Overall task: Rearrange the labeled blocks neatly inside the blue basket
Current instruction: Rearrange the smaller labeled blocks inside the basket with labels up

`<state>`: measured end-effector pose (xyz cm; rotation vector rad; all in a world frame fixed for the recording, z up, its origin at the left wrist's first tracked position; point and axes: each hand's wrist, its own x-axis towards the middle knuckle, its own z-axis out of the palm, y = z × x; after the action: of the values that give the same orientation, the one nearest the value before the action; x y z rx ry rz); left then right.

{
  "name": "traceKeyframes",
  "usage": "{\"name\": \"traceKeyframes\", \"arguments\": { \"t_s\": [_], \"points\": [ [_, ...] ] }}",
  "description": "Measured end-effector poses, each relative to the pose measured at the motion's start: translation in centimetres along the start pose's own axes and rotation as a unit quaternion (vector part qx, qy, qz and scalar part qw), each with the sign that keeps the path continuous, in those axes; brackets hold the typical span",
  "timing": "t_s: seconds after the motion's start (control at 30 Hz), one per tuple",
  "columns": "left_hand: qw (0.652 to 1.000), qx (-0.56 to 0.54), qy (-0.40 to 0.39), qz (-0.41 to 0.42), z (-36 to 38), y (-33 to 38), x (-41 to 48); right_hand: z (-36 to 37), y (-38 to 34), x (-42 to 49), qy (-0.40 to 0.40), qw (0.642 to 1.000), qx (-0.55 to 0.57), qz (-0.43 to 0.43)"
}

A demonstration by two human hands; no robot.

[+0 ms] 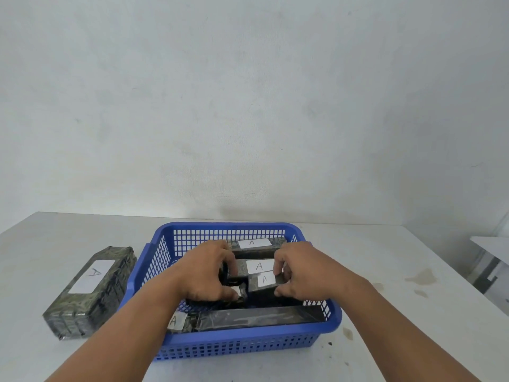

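A blue mesh basket point(237, 337) stands on the white table, holding several dark wrapped blocks with white "A" labels. My left hand point(205, 271) is closed around a small dark block point(234, 292) in the basket's middle. Beside it, my right hand point(300, 271) grips a small labeled block point(264, 283) by its right end. Behind them lie a labeled block point(257, 266) and another at the far wall point(253, 244). A long dark block point(256, 318) rests along the near wall, with a labeled one point(176, 322) at the near left, partly hidden by my forearm.
A large wrapped block with an "A" label point(91, 290) lies on the table left of the basket. Stains mark the table point(421, 277) to the right. Another white surface's edge point(490, 246) shows at far right. A pale wall rises behind.
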<state>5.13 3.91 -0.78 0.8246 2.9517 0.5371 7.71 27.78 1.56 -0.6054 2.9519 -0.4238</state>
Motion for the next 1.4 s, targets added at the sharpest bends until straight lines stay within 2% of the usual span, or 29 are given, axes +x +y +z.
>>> {"name": "traceKeyframes", "arguments": {
  "t_s": [0.2,0.47,0.7,0.9,1.2,1.4],
  "points": [
    [0.999,0.016,-0.035,0.021,0.4,-0.3,-0.1,0.8,-0.3,0.8,-0.027,0.999,-0.035,-0.011],
    [0.999,0.036,0.011,0.029,1.7,0.0,0.4,1.8,0.2,0.9,-0.016,0.994,-0.096,-0.040],
    [0.999,0.035,0.012,0.033,1.7,0.0,0.4,2.1,-0.2,1.8,-0.008,0.992,-0.110,-0.065],
    [0.998,0.048,-0.012,0.036,1.4,0.2,0.3,2.3,-0.2,1.8,0.000,0.991,-0.119,-0.053],
    [0.999,0.019,0.004,0.045,1.6,0.0,0.4,2.4,-0.5,1.7,0.003,0.991,-0.134,-0.026],
    [0.999,0.027,0.002,0.036,2.1,-0.3,0.6,2.3,-0.3,1.8,-0.001,0.995,-0.104,-0.010]
  ]
}}
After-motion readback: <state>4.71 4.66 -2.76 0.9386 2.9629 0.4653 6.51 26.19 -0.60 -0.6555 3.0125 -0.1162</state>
